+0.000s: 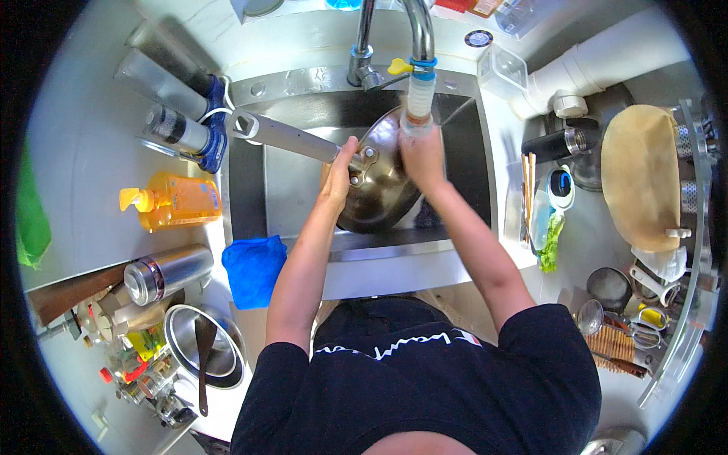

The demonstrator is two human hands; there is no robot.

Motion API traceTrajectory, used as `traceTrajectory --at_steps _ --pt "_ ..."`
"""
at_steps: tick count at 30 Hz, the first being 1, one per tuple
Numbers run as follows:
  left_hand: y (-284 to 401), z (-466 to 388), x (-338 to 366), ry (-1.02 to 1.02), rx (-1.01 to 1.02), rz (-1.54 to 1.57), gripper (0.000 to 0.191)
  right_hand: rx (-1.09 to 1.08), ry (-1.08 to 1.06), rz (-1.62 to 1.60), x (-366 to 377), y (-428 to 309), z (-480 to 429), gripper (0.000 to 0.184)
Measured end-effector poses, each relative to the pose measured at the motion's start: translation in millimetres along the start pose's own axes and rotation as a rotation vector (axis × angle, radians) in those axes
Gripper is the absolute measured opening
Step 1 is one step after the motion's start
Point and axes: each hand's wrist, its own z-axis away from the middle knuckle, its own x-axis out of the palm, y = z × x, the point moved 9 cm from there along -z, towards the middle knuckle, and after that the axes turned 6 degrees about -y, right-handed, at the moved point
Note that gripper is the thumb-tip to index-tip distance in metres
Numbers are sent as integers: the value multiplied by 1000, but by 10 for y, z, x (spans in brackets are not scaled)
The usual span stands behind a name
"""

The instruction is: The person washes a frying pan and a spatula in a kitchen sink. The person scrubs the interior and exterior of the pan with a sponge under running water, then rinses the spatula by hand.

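Observation:
A metal wok [380, 199] is tilted over the stainless steel sink [296, 196], its riveted outer side towards me. Its long grey handle [296, 138] points to the upper left. My left hand [339, 173] grips the wok where the handle joins the body, thumb showing and the other fingers mostly hidden behind. My right hand [422, 156] is at the wok's right side, directly under the white faucet extension [420, 99]. Its fingers look curled and blurred, and whether they hold anything cannot be made out.
A blue cloth [254, 272] hangs at the sink's front left corner. Left of the sink are an orange pump bottle [181, 200], a steel flask [169, 273] and metal bowls [227, 341] with a wooden spatula [203, 364]. Chopsticks [529, 190] and a handled brush [560, 187] are on the right.

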Motion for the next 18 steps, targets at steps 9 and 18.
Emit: traceTrajectory --at_steps 9,18 --pt "81 142 49 -54 29 66 53 210 0 -181 -72 484 -83 21" --pt "255 301 -258 -97 97 97 48 182 63 -62 -58 536 -136 26"
